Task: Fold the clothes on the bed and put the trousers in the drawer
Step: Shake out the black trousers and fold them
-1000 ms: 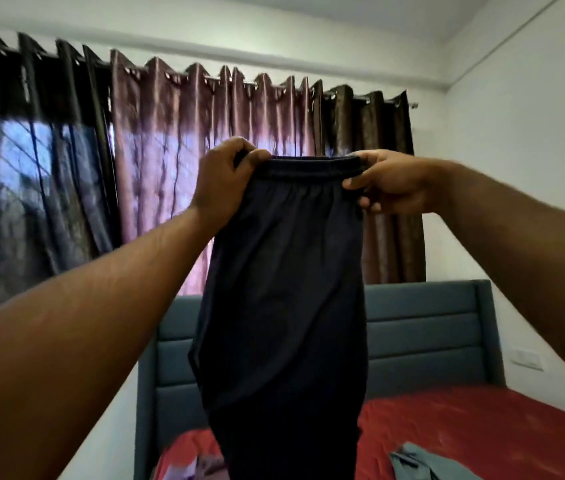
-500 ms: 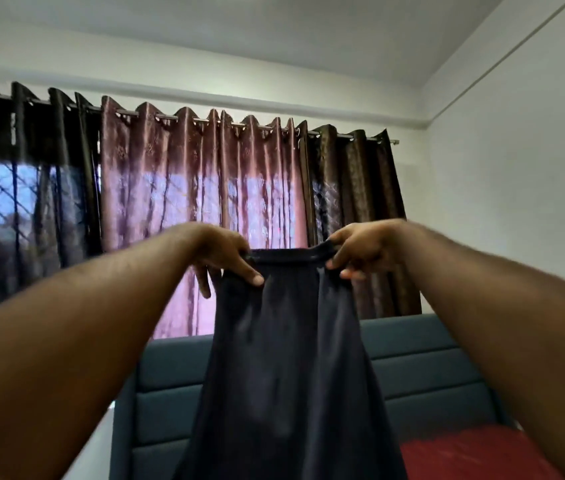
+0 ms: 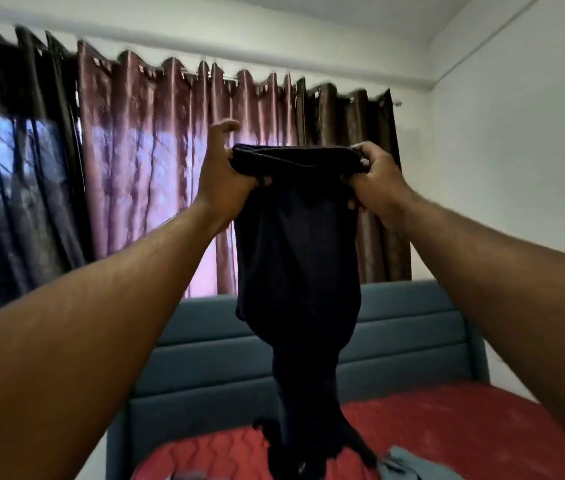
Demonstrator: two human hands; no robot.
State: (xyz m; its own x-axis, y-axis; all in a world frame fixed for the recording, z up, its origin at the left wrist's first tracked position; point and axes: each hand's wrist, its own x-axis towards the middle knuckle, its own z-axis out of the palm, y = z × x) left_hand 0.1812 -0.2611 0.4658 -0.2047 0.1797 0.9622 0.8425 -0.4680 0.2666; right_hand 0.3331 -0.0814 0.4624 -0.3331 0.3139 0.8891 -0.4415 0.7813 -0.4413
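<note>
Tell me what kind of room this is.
Most likely a bedroom. A padded blue-grey headboard backs a bed with a red cover, long curtains hang over a window behind it, and clothes lie loose on the bed, such as a grey garment.

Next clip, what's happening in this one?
A person is holding dark trousers up in the air by the waistband, left hand gripping one end and right hand the other. The legs hang down in front of the blue headboard over the red bed. A grey garment lies on the bed. No folding has been done yet.
</note>
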